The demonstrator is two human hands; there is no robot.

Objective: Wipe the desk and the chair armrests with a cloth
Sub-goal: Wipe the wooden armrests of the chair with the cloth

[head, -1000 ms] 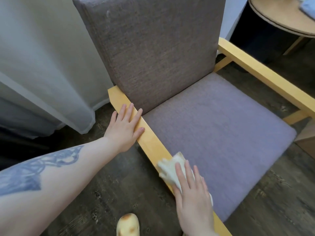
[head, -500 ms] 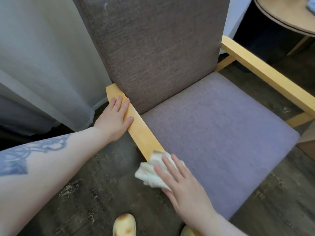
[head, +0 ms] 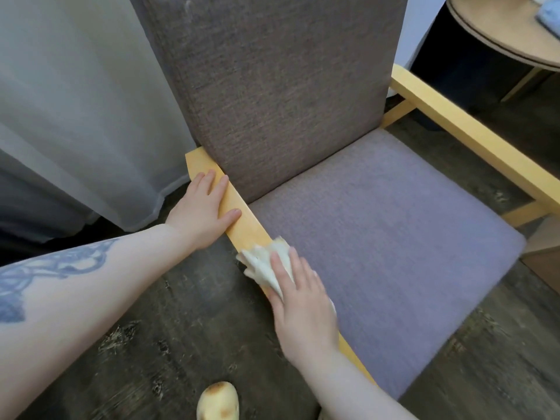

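Note:
A grey upholstered chair with a purple-grey seat (head: pixel 378 237) has two pale yellow wooden armrests. My right hand (head: pixel 300 310) presses a crumpled white cloth (head: pixel 266 262) flat onto the middle of the left armrest (head: pixel 248 225). My left hand (head: pixel 203 213) lies palm down on the same armrest near the backrest, fingers spread, holding nothing. The right armrest (head: pixel 472 131) runs along the far side of the seat, untouched. A round wooden desk (head: pixel 497 28) shows at the top right corner.
A pale curtain (head: pixel 75 101) hangs to the floor left of the chair. The floor (head: pixel 181 344) is dark wood. A yellow slipper toe (head: pixel 216 401) sits at the bottom edge. A bluish object (head: pixel 550 13) lies on the desk.
My right hand slid the cloth off the armrest's outer side and back onto its top, further toward the backrest. My left hand shifted back along the armrest toward the backrest.

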